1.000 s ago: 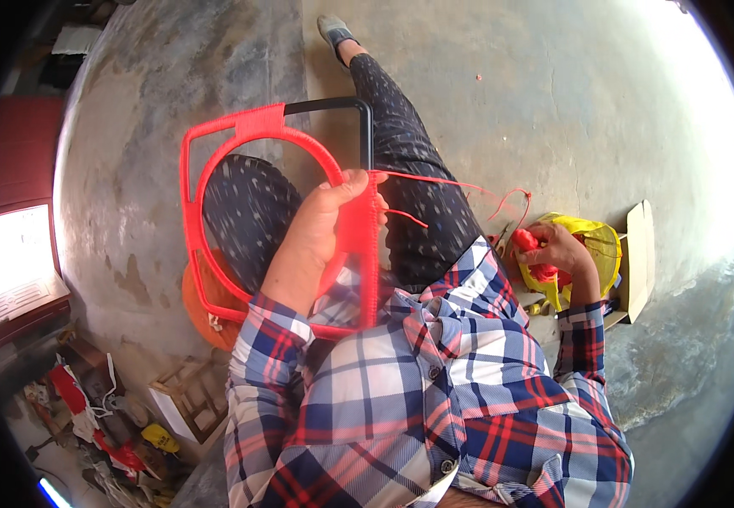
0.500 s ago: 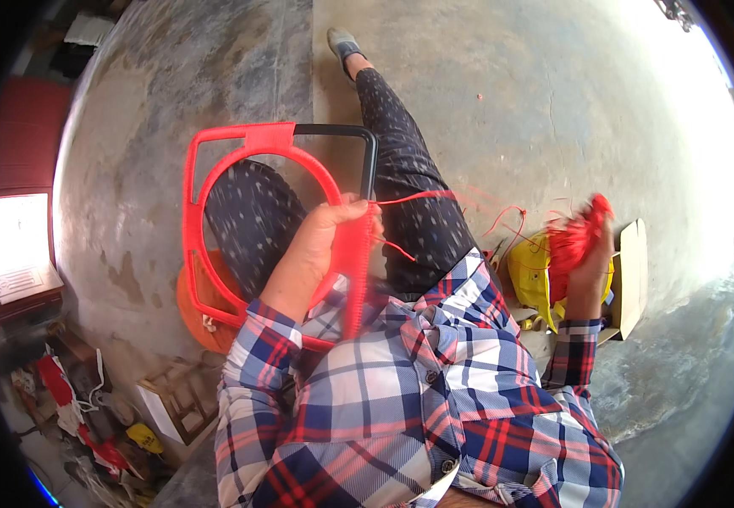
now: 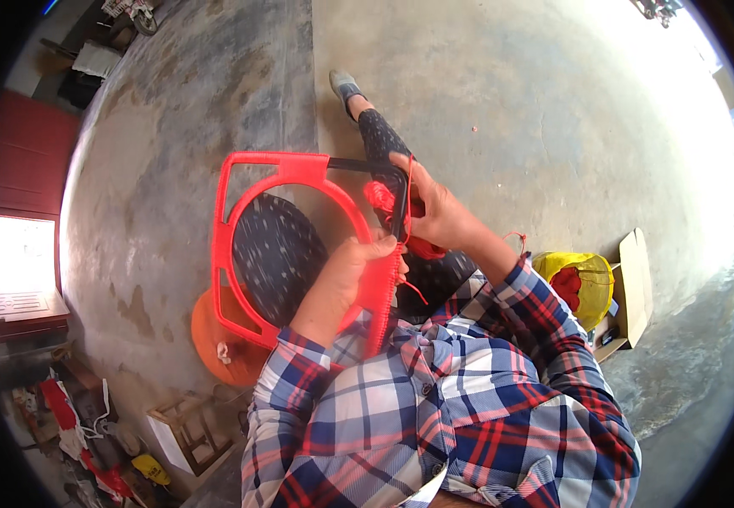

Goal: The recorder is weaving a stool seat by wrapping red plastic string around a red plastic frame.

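A rounded square frame with a ring inside it lies over my lap. Red cord wraps most of it, while its far right corner is bare and black. My left hand is closed around the red-wrapped right side, thumb on top. At the bare corner is my right hand, fingers closed round a bundle of red cord. Part of that bundle shows inside the frame's opening and part under the hand. A strand passes over the black bar, and a short loose end hangs below my left hand.
To my right stands a yellow bag with red material inside, beside an open cardboard box. At my left are an orange round seat, a wooden frame piece and scattered red and white scraps. My legs stretch forward over concrete floor.
My right hand has come from out at the right, above the yellow bag, to the frame's bare corner with the cord bundle. In the picture, the frame and left hand sit slightly lower and farther right.
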The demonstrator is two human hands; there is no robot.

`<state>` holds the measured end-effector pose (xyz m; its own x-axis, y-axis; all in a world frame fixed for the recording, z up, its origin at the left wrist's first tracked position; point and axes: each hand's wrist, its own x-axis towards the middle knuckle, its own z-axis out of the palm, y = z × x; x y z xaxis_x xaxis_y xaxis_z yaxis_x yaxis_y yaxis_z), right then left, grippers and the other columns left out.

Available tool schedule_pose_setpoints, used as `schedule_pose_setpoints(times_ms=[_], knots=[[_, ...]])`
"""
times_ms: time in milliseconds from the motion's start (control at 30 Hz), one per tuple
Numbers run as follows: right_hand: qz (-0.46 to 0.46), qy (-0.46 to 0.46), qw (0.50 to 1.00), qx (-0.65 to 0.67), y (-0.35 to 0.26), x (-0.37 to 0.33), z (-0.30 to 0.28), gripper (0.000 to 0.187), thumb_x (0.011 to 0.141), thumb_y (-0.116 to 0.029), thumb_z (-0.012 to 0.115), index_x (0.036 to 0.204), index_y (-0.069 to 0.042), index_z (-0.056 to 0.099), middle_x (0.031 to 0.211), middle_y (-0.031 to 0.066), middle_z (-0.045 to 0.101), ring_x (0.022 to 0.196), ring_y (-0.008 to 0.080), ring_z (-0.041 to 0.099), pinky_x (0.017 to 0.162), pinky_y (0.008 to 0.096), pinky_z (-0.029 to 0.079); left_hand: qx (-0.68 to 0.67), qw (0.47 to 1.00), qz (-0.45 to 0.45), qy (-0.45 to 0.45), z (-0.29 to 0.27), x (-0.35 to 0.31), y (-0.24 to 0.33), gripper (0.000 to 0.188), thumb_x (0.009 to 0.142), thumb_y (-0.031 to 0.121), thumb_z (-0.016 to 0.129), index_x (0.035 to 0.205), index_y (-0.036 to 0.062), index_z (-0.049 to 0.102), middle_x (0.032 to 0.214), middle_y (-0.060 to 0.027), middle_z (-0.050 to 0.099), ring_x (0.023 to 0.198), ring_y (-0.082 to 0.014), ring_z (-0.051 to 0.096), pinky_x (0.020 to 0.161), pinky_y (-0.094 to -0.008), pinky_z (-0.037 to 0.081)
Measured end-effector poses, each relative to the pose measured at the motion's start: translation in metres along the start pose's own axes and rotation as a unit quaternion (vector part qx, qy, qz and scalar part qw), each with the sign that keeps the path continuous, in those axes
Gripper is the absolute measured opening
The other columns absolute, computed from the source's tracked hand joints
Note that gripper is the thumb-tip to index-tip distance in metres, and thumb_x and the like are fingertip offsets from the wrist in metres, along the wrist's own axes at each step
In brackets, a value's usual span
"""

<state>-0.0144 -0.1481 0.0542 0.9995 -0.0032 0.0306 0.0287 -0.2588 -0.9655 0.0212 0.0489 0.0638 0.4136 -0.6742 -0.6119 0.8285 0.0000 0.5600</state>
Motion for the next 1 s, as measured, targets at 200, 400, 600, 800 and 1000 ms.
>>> schedule_pose_setpoints(times_ms=[200,400,600,800,1000], knots=[[0.028,-0.077,0.892,0.445,-0.015,0.018,0.006,0.069,0.076,0.005,0.064,0.140,-0.002,0.039,0.123,0.0108,0.054,0.105,0.0204,0.058,0.094,0.0295,0.045,-0.026,0.999,0.010,-0.017,0.002,0.004,-0.001,0.017,0.089,0.017,0.066,0.096,0.0039,0.058,0.082,-0.0130,0.065,0.072,-0.0264,0.068,0.064,-0.0381,0.055],[-0.018,0.090,0.993,0.076,-0.025,0.011,-0.002,0.028,0.080,0.001,0.071,0.106,-0.004,0.065,0.118,0.0080,0.057,0.101,0.0169,0.060,0.089,0.0315,0.051,-0.038,0.999,0.002,0.008,0.005,0.003,0.002,0.018,0.088,0.017,0.066,0.097,0.0030,0.059,0.082,-0.0136,0.066,0.074,-0.0259,0.068,0.067,-0.0373,0.055],[0.027,0.120,0.987,-0.099,-0.030,-0.037,-0.052,0.024,0.078,-0.019,0.070,0.096,-0.003,0.067,0.096,0.0060,0.065,0.098,0.0208,0.061,0.076,0.0362,0.051,-0.059,0.998,0.019,0.002,-0.018,0.003,0.005,0.016,0.089,0.017,0.066,0.096,0.0041,0.059,0.081,-0.0134,0.066,0.072,-0.0248,0.067,0.064,-0.0372,0.055],[0.187,0.185,0.917,0.299,0.006,-0.103,-0.078,0.025,0.081,-0.026,0.060,0.092,-0.004,0.062,0.082,0.0062,0.063,0.071,0.0238,0.059,0.071,0.0362,0.048,-0.086,0.995,0.057,0.000,-0.024,-0.006,0.015,0.015,0.088,0.019,0.064,0.093,0.0048,0.060,0.082,-0.0107,0.066,0.071,-0.0208,0.065,0.068,-0.0326,0.054],[0.056,0.164,0.754,0.634,0.069,-0.200,-0.117,0.025,0.091,-0.034,0.056,0.086,-0.012,0.045,0.057,-0.0040,0.038,0.044,0.0072,0.035,0.051,0.0252,0.038,-0.160,0.986,0.053,0.014,-0.033,-0.006,0.016,0.019,0.086,0.017,0.067,0.098,0.0038,0.059,0.080,-0.0141,0.066,0.064,-0.0260,0.065,0.060,-0.0374,0.053]])
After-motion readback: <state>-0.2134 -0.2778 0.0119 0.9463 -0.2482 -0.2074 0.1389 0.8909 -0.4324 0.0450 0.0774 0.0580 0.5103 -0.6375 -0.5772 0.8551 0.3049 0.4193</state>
